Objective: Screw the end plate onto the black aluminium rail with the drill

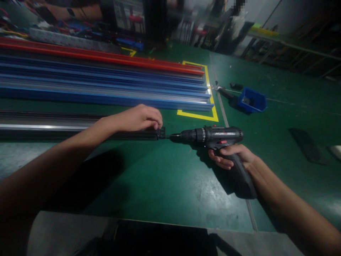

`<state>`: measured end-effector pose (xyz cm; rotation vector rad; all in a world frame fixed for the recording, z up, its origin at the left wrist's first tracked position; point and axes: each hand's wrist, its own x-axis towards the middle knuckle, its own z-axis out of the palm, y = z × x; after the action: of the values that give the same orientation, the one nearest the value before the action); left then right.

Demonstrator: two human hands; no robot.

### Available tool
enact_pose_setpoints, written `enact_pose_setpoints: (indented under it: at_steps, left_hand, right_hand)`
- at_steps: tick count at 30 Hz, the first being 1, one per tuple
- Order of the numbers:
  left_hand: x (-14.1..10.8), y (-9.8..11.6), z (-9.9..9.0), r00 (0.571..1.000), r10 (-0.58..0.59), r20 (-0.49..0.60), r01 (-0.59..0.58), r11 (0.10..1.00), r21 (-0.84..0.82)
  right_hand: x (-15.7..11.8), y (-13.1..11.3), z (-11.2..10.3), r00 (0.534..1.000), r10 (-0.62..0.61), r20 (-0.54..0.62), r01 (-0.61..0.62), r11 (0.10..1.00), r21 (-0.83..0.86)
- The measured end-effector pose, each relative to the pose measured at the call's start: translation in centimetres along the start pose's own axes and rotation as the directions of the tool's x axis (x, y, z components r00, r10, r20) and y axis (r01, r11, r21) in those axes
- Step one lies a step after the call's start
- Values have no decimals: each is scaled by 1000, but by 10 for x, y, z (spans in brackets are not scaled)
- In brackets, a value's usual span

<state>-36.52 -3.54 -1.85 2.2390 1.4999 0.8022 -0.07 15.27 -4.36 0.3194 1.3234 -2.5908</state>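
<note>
My right hand (234, 155) is wrapped around the grip of a black cordless drill (223, 133) with small red details. The drill lies level, pointing left, and its long bit (166, 136) reaches the end of a dark metal profile (128, 136). My left hand (145, 118) rests over that end with its fingers curled down onto it. A small black end piece (162, 132) shows just beyond my fingertips. Whether the bit's tip sits in a screw is too small to tell.
Behind the profile lie several blue metal profiles (160, 101) and a red one (133, 59), their ends inside yellow tape (198, 116). A blue bin (253, 100), a dark-handled tool (223, 91) and a black flat piece (306, 145) lie right. Another person's arm (80, 12) shows at back left.
</note>
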Motion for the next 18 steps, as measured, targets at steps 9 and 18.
enact_pose_setpoints:
  at_steps: [9,18]
  left_hand:
    - [-2,-3,0,1000,-3,12,3,1000,-5]
    - [0,0,0,1000,-12,5,12,1000,-25]
  right_hand:
    - [0,0,0,1000,-9,23,9,1000,17]
    - [0,-1,1,1000,1,14,-2,1000,21]
